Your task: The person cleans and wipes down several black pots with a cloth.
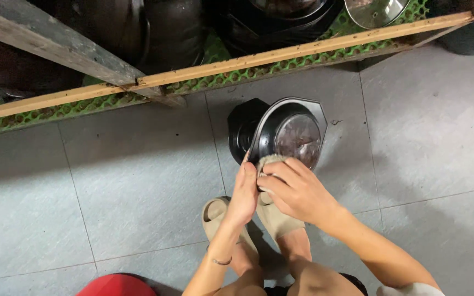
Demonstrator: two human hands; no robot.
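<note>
Hands (298,192) pressing cloth (270,160) on black lid (291,134), grey tiles (138,181)

Beneath our right hand (297,192) the grey cloth (270,160) is showing only a tuft, and our fingers are covering the near rim of the black pot (281,131), so we cannot tell how the left hand (243,193) is gripping it. Below the grip, our wrists are hiding much of the tan sandals (215,211), and the red object (117,285) is running off the bottom edge. Above the grip, the dark pots (154,30) and a glass lid (377,11) are being cut by the top edge, too dim for us to make out.
</note>
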